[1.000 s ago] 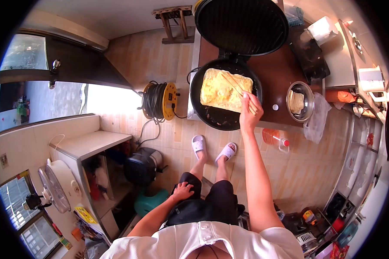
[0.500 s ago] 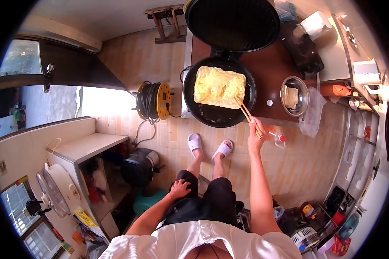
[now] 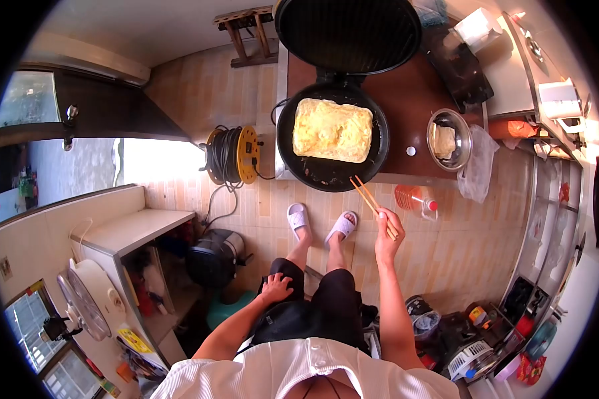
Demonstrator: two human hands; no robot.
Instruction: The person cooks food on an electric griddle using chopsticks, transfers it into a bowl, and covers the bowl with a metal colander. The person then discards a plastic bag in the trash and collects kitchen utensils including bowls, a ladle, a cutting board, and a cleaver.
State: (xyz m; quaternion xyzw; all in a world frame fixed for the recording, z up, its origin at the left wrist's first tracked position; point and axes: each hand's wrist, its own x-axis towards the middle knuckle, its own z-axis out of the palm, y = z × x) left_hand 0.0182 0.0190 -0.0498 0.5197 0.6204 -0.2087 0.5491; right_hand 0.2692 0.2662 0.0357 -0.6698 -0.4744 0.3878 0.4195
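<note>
My right hand (image 3: 389,233) is closed around a pair of chopsticks (image 3: 364,191), whose tips are slightly apart near the front rim of a round electric griddle (image 3: 318,178). On the griddle's dark plate lies a rectangular, yellow egg-topped flatbread (image 3: 333,130), apart from the chopsticks. The griddle's ribbed lid (image 3: 348,30) stands raised behind it. My left hand (image 3: 276,288) rests on my left thigh with its fingers spread, holding nothing.
Right of the griddle, a steel bowl (image 3: 464,147) with folded pale pieces and a small white cap (image 3: 410,151) sit on the brown table (image 3: 406,120). An oil bottle (image 3: 414,199) stands on the floor by its front. A cable reel (image 3: 246,154) is at left.
My right hand has drawn the chopsticks back toward me, off the flatbread's corner. The view has shifted slightly, and more of the oil bottle shows. My left hand stays on the thigh.
</note>
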